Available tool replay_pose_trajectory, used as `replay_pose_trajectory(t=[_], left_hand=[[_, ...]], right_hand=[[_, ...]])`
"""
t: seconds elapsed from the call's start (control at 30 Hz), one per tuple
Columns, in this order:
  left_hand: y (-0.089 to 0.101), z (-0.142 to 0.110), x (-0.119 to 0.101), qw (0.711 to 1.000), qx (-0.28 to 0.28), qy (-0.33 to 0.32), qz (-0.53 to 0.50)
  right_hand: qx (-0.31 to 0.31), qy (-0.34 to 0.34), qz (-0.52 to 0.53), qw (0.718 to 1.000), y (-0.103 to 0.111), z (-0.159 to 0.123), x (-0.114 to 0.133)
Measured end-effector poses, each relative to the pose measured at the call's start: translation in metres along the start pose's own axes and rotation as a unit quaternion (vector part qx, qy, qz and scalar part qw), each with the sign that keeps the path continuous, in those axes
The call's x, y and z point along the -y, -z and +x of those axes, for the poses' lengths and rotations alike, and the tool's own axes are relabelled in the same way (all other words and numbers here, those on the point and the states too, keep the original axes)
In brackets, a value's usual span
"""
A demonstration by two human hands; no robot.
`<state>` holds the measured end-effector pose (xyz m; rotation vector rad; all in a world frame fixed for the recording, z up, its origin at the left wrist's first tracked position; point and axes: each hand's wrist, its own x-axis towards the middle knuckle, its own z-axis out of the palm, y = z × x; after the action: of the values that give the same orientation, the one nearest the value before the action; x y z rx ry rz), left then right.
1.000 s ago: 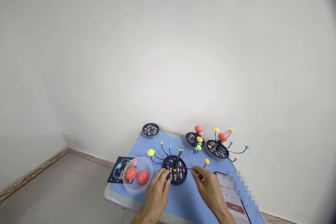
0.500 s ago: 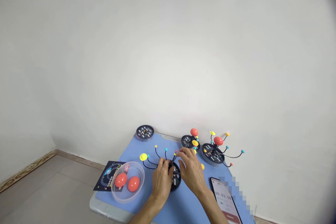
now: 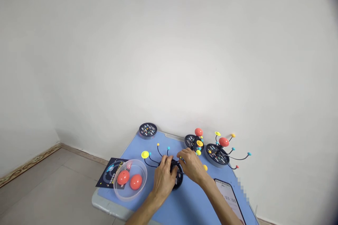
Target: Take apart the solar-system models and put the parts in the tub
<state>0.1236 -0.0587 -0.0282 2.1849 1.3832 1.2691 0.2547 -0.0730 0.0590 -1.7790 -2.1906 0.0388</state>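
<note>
The model (image 3: 179,182) sits on the blue table (image 3: 191,204), right in front of the person, and both hands are on it or just beside it. The left hand (image 3: 164,177) bends over the middle, with its fingers curled and the thumb near them; the hand covers that spot, so I can't tell what it grips. The right hand (image 3: 194,164) is by the bent black arms, its fingertips close together near a small yellow ball (image 3: 180,157), but I can't tell if they pinch anything. This model looks partly done. Its arms already carry balls, such as the yellow ringed ball (image 3: 145,154), the small orange ball (image 3: 158,144) and 2 blue balls to the left. No red ball shows on top, though the hands hide some of it. 2 red balls (image 3: 136,182) lie in the clear tub (image 3: 127,197), partly over a dark card (image 3: 104,179). At the back, 2 other models (image 3: 217,158) look done, each with a red top. A black disc (image 3: 148,130) at the far left has no arms. A phone (image 3: 232,200) lies on the right.
</note>
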Motion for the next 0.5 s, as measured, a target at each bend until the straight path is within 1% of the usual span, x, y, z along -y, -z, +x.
replay_pose_trajectory(t=[0.07,0.13,0.17,0.2,0.23,0.27,0.3,0.33,0.37,0.43,0.5], left_hand=[[-0.001,-0.001,0.002,0.999,-0.025,-0.021,0.004],[0.000,-0.005,0.002,0.997,-0.066,-0.047,0.015],[0.001,-0.008,0.002,0.994,-0.090,-0.063,0.020],[0.003,-0.012,0.000,0.990,-0.112,-0.083,0.021],[0.004,-0.016,-0.003,0.986,-0.128,-0.105,0.015],[0.005,-0.020,-0.007,0.983,-0.135,-0.127,0.003],[0.005,-0.023,-0.013,0.980,-0.131,-0.147,-0.016],[0.003,-0.026,-0.020,0.980,-0.112,-0.162,-0.038],[0.000,-0.028,-0.027,0.981,-0.082,-0.167,-0.062],[-0.011,-0.029,-0.042,0.984,-0.006,-0.143,-0.106],[-0.026,-0.028,-0.054,0.984,0.058,-0.092,-0.140]], right_hand=[[-0.030,0.021,0.040,0.999,0.003,-0.003,-0.005],[-0.099,0.034,0.083,0.991,0.012,-0.011,-0.015],[-0.139,0.024,0.098,0.985,0.018,-0.017,-0.022],[-0.177,-0.001,0.105,0.979,0.024,-0.024,-0.030],[-0.204,-0.040,0.107,0.972,0.029,-0.033,-0.038],[-0.217,-0.088,0.098,0.967,0.033,-0.041,-0.045],[-0.216,-0.135,0.082,0.964,0.035,-0.049,-0.053],[-0.200,-0.169,0.074,0.962,0.034,-0.056,-0.059],[-0.178,-0.189,0.074,0.963,0.031,-0.062,-0.065],[-0.145,-0.196,0.091,0.966,0.020,-0.070,-0.071],[-0.136,-0.173,0.106,0.970,0.008,-0.073,-0.073]])
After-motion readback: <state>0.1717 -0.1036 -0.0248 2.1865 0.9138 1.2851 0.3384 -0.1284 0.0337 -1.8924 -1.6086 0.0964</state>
